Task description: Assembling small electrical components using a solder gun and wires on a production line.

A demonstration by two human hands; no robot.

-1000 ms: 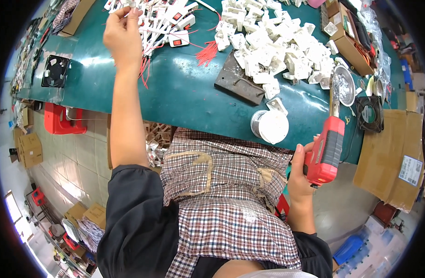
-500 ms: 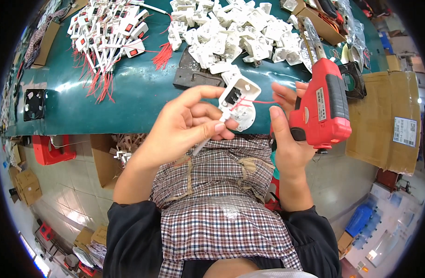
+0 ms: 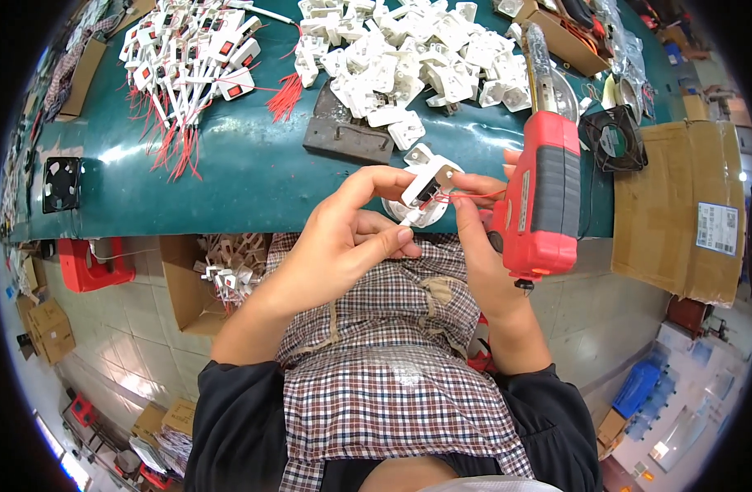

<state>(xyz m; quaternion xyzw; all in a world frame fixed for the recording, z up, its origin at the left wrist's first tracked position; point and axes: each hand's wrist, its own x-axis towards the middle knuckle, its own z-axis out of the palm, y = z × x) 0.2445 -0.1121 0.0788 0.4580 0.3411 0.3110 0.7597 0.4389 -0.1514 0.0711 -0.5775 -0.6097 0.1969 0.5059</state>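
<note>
My left hand (image 3: 347, 225) is closed on a small white plastic switch housing (image 3: 417, 193), gripping it by its white stem between thumb and fingers. A black switch with metal terminals (image 3: 430, 192) sits inside the housing. Thin red wire (image 3: 474, 196) runs from the terminals towards my right hand (image 3: 484, 234), whose thumb and forefinger close on it. The same hand carries a red and black gun-shaped tool (image 3: 548, 201), its barrel pointing away from me; the fingers behind it are partly hidden. Just behind the held housing is a round white base (image 3: 425, 215), partly covered.
Many white housings (image 3: 392, 61) are heaped at the back of the green table (image 3: 244, 148). Assemblies with red switches (image 3: 191, 61) lie far left. A dark metal block (image 3: 347, 141), two black fans (image 3: 62, 184) and a cardboard box (image 3: 679, 205) stand around.
My right hand has moved left and closed thumb and forefinger on the red wire, bringing the gun-shaped tool along. The switch housing in my left hand has shifted slightly right and tilted.
</note>
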